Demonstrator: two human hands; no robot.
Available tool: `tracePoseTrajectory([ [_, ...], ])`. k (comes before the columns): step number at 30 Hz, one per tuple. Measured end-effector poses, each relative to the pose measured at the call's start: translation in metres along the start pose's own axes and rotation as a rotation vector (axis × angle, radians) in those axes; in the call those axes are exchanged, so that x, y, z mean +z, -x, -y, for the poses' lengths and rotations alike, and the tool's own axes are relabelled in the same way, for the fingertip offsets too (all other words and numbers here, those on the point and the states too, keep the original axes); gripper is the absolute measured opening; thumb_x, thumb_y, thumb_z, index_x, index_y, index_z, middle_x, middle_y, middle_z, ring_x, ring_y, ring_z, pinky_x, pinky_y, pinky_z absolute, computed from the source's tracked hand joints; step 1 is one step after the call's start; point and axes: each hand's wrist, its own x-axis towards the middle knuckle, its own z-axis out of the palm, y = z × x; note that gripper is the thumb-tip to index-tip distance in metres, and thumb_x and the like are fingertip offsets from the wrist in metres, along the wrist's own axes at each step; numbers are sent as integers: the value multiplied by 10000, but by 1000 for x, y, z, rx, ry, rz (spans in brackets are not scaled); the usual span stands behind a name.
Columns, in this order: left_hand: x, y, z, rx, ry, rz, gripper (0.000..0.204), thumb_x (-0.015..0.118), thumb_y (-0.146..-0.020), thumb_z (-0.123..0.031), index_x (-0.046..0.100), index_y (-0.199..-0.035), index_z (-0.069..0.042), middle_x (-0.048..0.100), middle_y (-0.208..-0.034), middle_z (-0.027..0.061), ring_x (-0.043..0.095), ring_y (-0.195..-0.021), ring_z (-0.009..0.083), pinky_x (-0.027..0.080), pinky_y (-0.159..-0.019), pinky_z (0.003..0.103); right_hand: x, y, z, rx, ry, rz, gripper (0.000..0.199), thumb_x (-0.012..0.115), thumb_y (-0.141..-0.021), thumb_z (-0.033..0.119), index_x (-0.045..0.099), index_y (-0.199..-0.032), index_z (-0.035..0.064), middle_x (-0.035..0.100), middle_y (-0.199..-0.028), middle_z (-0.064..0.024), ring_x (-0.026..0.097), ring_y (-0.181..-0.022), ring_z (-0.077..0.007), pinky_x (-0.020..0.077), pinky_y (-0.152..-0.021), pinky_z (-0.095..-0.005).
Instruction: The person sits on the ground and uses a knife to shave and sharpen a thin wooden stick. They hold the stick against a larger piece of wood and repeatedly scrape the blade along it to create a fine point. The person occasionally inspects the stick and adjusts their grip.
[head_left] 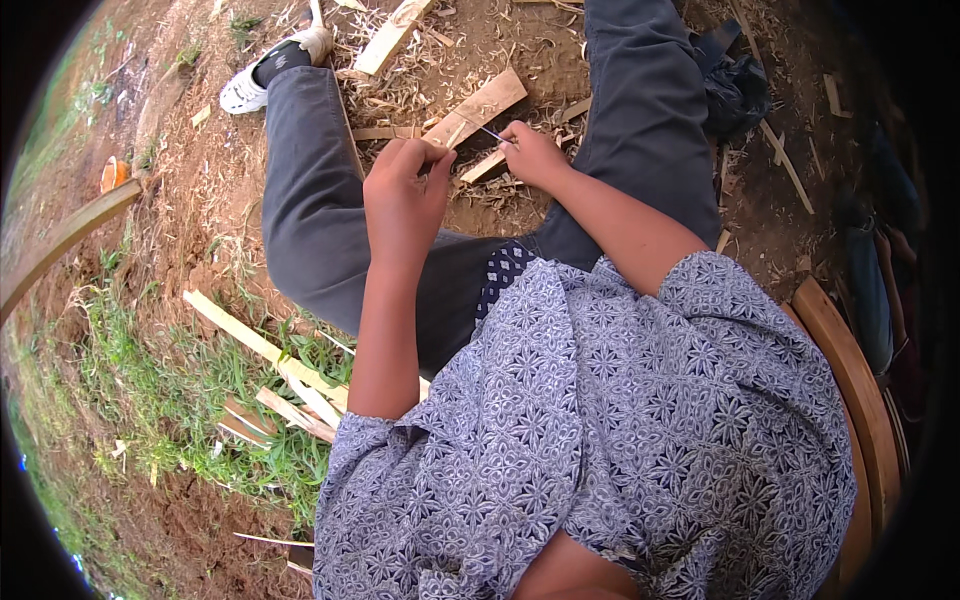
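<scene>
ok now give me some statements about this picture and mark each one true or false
1. The left hand pinches a thin pale strip. True.
2. The right hand is empty. False: it holds a slim tool.
3. Wood strips lie on the grass at the picture's left. True.
4. The black bag lies beside the left leg. False: it lies beside the right leg.
5. A small orange thing shows near the picture's left edge. True.
6. The person's top is plain red. False: it is patterned in dark blue and white.
</scene>
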Motion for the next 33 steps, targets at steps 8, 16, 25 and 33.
tracePoseTrajectory([
  [8,-2,46,-20,-32,-54,212,117,796,-878,-61,685,-865,-27,639,-856,113,667,-747,319,523,-665,414,-6,-15,-5,-110,14,86,244,668,-1003,328,664,-1157,138,746,-981,-143,727,-944,-322,544,-825,-458],
  [16,3,56,-19,3,-40,190,128,796,-905,-93,679,-888,-46,657,-890,93,708,-789,297,555,-678,409,-30,20,36,-157,119,113,298,704,-975,428,709,-1057,142,748,-946,-125,729,-942,-315,546,-807,-465],
  [25,4,51,-20,13,40,142,134,801,-899,-75,672,-890,-42,664,-892,103,739,-861,299,574,-695,417,-39,-6,24,-140,171,112,319,704,-969,468,741,-1080,171,764,-991,-99,734,-982,-316,543,-819,-484],
  [33,0,50,-22,36,78,127,116,793,-868,-37,683,-905,-44,663,-903,111,719,-832,306,572,-693,412,-34,-16,4,-8,235,9,299,695,-967,466,730,-1070,187,766,-997,-90,735,-962,-315,541,-830,-481],
])
